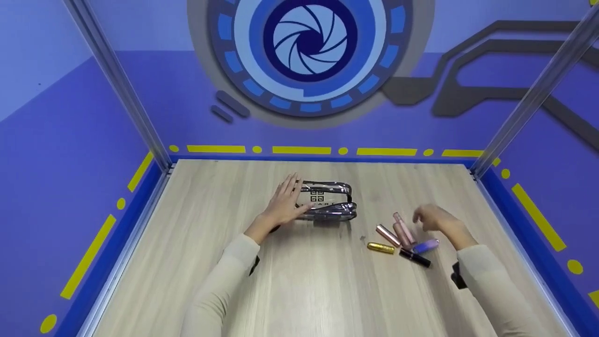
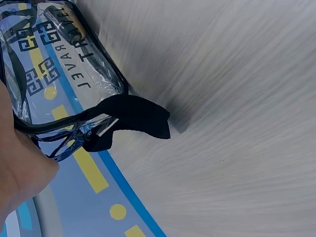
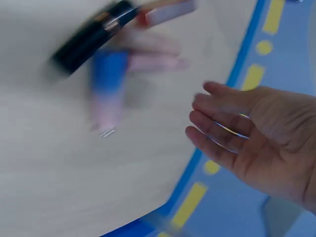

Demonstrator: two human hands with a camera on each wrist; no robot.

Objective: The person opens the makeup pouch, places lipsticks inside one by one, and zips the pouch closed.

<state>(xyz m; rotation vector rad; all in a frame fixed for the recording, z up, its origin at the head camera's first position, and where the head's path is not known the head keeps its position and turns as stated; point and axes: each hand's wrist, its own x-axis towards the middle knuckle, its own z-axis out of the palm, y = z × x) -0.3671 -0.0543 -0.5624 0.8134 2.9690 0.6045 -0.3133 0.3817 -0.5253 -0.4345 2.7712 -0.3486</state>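
A clear cosmetic bag (image 1: 333, 211) with black trim and printed lettering lies on the table. My left hand (image 1: 281, 203) rests over its left end, fingers straight along the upper edge, thumb toward the lower one. In the left wrist view, a black fabric tab (image 2: 136, 114) juts from the bag's end and a dark tube (image 2: 61, 22) shows through the plastic. My right hand (image 1: 435, 217) hovers beside the lip cosmetics, holding nothing, its fingers loosely bent. Nearby lie a gold tube (image 1: 380, 248), rose-gold tube (image 1: 387, 235), pink lip gloss tube (image 1: 401, 225), blue-purple tube (image 1: 426, 246) and black tube (image 1: 415, 257).
The wood-grain table (image 1: 299, 290) is enclosed by blue printed panels at the back and sides. Metal posts (image 1: 126, 93) stand at the back corners. A small black device (image 1: 459, 276) sits by the right sleeve.
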